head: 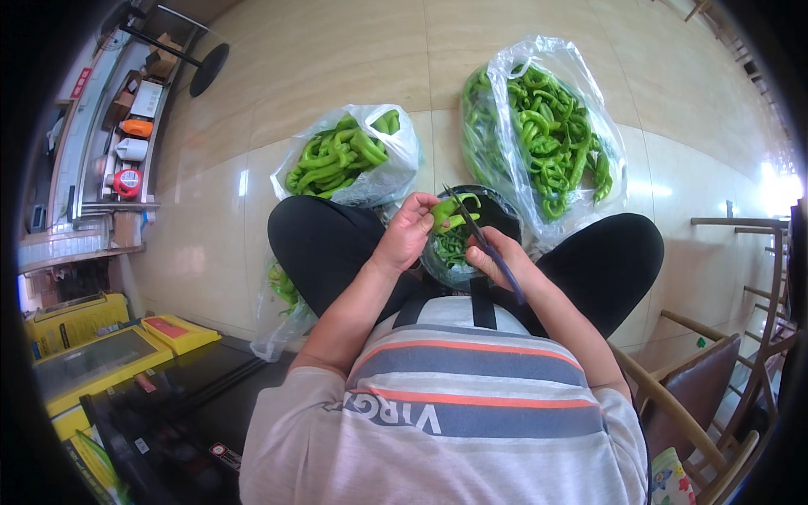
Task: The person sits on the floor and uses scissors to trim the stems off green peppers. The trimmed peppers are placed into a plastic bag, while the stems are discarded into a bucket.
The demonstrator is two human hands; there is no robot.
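My left hand point(410, 228) grips a couple of green peppers point(445, 213) by their bodies, stem ends pointing right. In my right hand point(502, 255) is a pair of scissors point(470, 218) with dark handles, its blades up against the stems. Whether the blades are parted is hard to tell. Below both hands, between my knees, stands a dark-lined bucket point(510, 211) holding cut green stems point(451, 248). Left of it, a plastic bag point(404, 148) holds green peppers point(338, 154). A larger clear bag point(499, 76) of curled green peppers point(549, 126) stands to the right.
Another plastic bag point(268, 334) with green pieces lies by my left knee. Wooden chairs point(694, 379) stand at the right. A black-topped cabinet point(189, 404) is at the lower left, shelves point(158, 120) and a round black stand base point(209, 69) at the upper left. Tiled floor point(353, 50) surrounds the bags.
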